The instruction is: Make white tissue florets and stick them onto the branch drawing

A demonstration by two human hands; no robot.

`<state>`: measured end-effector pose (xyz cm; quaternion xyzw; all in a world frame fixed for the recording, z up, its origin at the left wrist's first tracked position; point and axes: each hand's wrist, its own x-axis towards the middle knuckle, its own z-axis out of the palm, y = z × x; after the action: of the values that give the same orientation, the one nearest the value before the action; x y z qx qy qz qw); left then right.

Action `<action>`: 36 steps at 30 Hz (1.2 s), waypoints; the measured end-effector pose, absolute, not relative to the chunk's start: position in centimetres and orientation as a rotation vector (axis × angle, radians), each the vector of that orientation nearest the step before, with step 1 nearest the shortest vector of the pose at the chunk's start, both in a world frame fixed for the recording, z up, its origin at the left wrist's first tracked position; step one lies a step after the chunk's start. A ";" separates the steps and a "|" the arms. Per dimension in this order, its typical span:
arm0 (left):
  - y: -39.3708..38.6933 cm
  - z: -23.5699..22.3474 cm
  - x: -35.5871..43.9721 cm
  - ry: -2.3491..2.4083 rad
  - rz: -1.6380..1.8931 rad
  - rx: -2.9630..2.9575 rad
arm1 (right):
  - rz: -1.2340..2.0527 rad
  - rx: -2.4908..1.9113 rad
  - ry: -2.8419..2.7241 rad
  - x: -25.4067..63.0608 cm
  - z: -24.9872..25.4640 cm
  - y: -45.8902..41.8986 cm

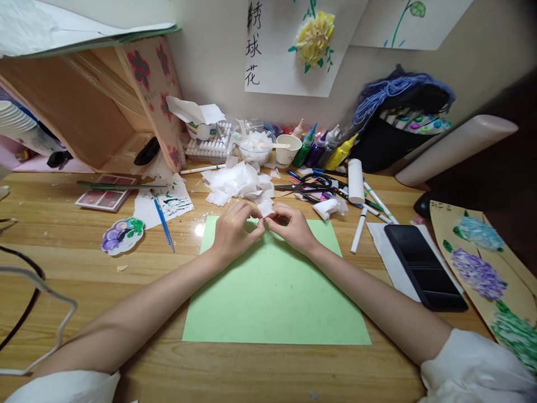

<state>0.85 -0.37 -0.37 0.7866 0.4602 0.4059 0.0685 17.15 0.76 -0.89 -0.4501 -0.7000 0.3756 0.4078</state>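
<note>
Left grip (237, 226) and right grip (292, 226), both pinched tight, held a small white paper scrap (265, 207) between them, pale-green rectangular paper sheet (277, 296) beneath.

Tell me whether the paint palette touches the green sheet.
Apart. The head view shows the paint palette left of the green sheet, with wooden tabletop and blue brushes between them.

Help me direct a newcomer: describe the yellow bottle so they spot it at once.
On the wooden table, beyond the green sheet, a row of nozzled bottles sits near the wall. The yellow bottle is at the right end, beside a black container; none of its neighbours is yellow.
</note>
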 end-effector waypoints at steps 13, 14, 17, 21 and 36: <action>0.2 0.1 0.8 1.349 1.134 2.098 | 0.915 -1.141 -1.755 17.1 -0.7 0.8; 0.2 0.1 0.8 1.336 1.121 2.101 | 0.910 -1.139 -1.762 17.1 -0.6 0.7; 0.0 0.1 0.8 1.317 1.073 2.155 | 0.901 -1.135 -1.791 17.1 -0.5 0.6; -0.2 -0.1 0.8 1.372 1.067 2.205 | 0.861 -1.142 -1.839 17.0 -0.4 0.3; -0.2 -0.3 0.8 1.460 1.138 2.206 | 0.820 -1.154 -1.842 16.9 -0.5 0.4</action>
<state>0.82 -0.19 -0.28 0.7595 0.5026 0.3918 0.1306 16.92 0.40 -0.46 -0.4556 -0.7273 0.3239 0.3981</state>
